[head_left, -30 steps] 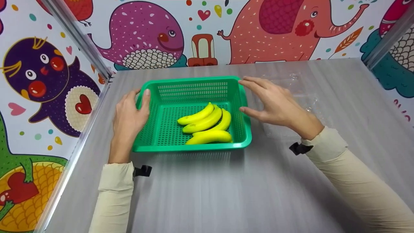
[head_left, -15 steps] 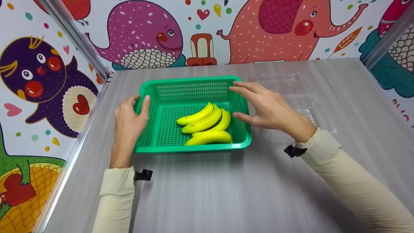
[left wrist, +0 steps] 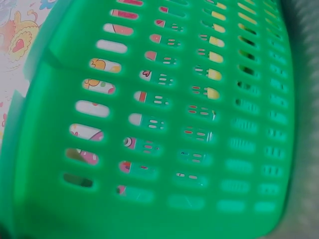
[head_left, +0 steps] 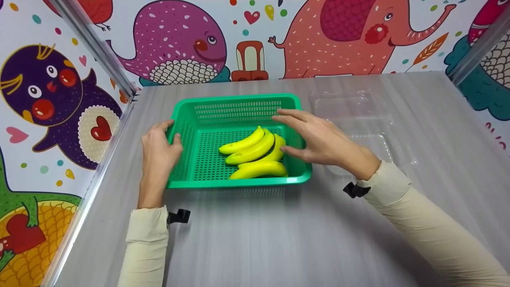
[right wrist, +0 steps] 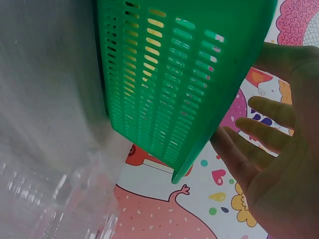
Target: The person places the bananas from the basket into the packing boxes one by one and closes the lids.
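A green plastic basket (head_left: 239,182) stands on the table with several yellow bananas (head_left: 251,149) lying in its right half. My left hand (head_left: 157,153) holds the basket's left rim, thumb on the inner side and fingers on the outer side. In the left wrist view the slotted basket wall (left wrist: 164,124) fills most of the picture, and the hand is out of sight. Over the right rim my right hand (head_left: 318,139) reaches in, fingers spread, thumb tip near the bananas. The right wrist view shows that hand (right wrist: 284,154) holding nothing, above the basket's rim (right wrist: 219,119).
A clear plastic container (head_left: 344,105) lies on the grey table (head_left: 255,239) right of the basket, partly behind my right hand and forearm. Cartoon-printed walls (head_left: 255,24) stand at the back and left, with a metal post (head_left: 95,44) at the back left corner.
My right hand has moved left from outside the basket's right rim to over its inside. The left hand stays at the left rim, its thumb lower and more bent. The bananas have not moved.
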### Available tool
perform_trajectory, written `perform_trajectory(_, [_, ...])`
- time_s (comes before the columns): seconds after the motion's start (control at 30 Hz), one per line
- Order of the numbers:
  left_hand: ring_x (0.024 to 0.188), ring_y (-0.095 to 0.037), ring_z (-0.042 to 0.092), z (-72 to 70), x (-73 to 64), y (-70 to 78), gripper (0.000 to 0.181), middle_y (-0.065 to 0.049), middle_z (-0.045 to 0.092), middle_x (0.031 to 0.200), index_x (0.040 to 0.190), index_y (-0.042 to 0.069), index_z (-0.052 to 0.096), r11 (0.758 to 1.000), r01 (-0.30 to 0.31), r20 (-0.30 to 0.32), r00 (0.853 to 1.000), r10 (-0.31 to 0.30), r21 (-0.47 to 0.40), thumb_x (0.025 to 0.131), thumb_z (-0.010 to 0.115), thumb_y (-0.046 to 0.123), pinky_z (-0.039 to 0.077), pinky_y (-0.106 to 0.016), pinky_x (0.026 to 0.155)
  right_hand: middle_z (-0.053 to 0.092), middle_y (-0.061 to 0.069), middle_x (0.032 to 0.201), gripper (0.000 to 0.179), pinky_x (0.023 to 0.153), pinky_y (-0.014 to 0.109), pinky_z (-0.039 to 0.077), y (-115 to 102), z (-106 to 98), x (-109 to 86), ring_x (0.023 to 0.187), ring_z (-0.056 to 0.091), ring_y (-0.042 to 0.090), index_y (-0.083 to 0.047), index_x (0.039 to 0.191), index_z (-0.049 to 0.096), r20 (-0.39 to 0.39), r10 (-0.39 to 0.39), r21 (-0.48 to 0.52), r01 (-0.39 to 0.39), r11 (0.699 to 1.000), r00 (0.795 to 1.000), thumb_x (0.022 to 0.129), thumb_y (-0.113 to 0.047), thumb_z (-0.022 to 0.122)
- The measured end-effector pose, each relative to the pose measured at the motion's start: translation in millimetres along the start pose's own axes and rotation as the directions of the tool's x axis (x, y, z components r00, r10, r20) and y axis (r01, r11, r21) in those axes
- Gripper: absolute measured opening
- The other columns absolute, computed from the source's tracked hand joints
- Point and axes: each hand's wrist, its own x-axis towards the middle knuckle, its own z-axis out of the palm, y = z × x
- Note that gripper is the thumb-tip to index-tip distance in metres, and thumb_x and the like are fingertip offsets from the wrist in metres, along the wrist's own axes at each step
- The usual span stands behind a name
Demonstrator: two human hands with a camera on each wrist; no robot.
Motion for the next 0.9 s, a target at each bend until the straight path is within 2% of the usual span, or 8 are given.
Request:
perform_trajectory(0.07, [0.147,-0.049,0.052,-0.3,-0.1,-0.1,0.048,-0.031,0.058,0.154,0.153,-0.003,0.058,1.0,0.008,0.011,1.0,-0.008,0.0,0.106,0.06,0.005,0.045,-0.061,0.121,0.045,0.007,0.172,0.076,0.108,0.058,0.058,-1.6,1.5,1.0,0.143,0.061,0.032,-0.021,0.163,0.049,0.006,-0.008,0.014,0.008,1.0,1.0,0.096,-0.038,0.081])
perform_trajectory(0.17, [0.149,-0.049,0.05,-0.8,-0.6,-0.3,0.05,-0.03,0.056,0.157,0.156,-0.001,0.054,1.0,0.023,0.036,0.999,-0.023,-0.001,0.106,0.058,0.003,0.045,-0.062,0.121,0.046,0.008,0.171,0.076,0.1,0.05,0.063,-5.0,3.6,3.0,0.119,0.076,0.028,-0.019,0.163,0.05,0.027,-0.013,0.037,0.012,0.999,1.0,0.096,-0.035,0.082])
perform_trajectory(0.27, [0.149,-0.049,0.05,-1.9,-1.0,-0.6,0.052,-0.029,0.054,0.159,0.159,0.002,0.052,0.999,0.041,0.057,0.998,-0.041,-0.002,0.107,0.056,0.003,0.046,-0.064,0.119,0.052,0.008,0.166,0.071,0.091,0.044,0.066,-8.3,6.8,6.2,0.098,0.081,0.024,-0.017,0.16,0.053,0.06,-0.016,0.065,0.012,0.998,0.998,0.097,-0.033,0.082])
perform_trajectory(0.37, [0.149,-0.048,0.051,-2.7,-1.0,-0.7,0.053,-0.028,0.054,0.159,0.16,0.003,0.051,0.999,0.047,0.067,0.997,-0.046,-0.008,0.107,0.056,0.003,0.046,-0.064,0.119,0.063,0.009,0.155,0.062,0.087,0.042,0.067,-11.4,10.1,9.0,0.097,0.081,0.025,-0.016,0.154,0.06,0.089,-0.018,0.086,0.01,0.996,0.996,0.098,-0.031,0.081])
perform_trajectory(0.5, [0.148,-0.048,0.051,-3.0,-0.9,-0.8,0.053,-0.027,0.055,0.159,0.16,0.004,0.051,0.999,0.04,0.067,0.997,-0.039,-0.008,0.107,0.056,0.004,0.046,-0.064,0.118,0.073,0.011,0.142,0.051,0.087,0.043,0.067,-15.3,14.8,12.5,0.101,0.079,0.027,-0.014,0.145,0.069,0.112,-0.041,0.093,0.031,0.995,0.993,0.098,-0.03,0.081])
perform_trajectory(0.7, [0.146,-0.049,0.053,-1.6,-0.7,-1.0,0.053,-0.027,0.056,0.158,0.159,0.004,0.052,0.999,0.034,0.059,0.998,-0.034,0.001,0.107,0.056,0.004,0.047,-0.064,0.118,0.076,0.011,0.137,0.044,0.092,0.044,0.066,-19.4,24.2,18.3,0.107,0.078,0.027,-0.009,0.139,0.073,0.142,-0.096,0.121,0.079,0.99,0.985,0.099,-0.026,0.08])
perform_trajectory(0.9, [0.146,-0.048,0.053,-0.5,-1.1,-1.1,0.052,-0.028,0.056,0.157,0.16,0.006,0.051,0.999,0.044,0.067,0.997,-0.044,0.003,0.108,0.056,0.005,0.047,-0.064,0.118,0.075,0.009,0.14,0.044,0.106,0.046,0.061,-24.4,33.2,23.6,0.125,0.073,0.028,-0.007,0.139,0.073,0.178,-0.114,0.131,0.091,0.987,0.977,0.1,-0.026,0.079])
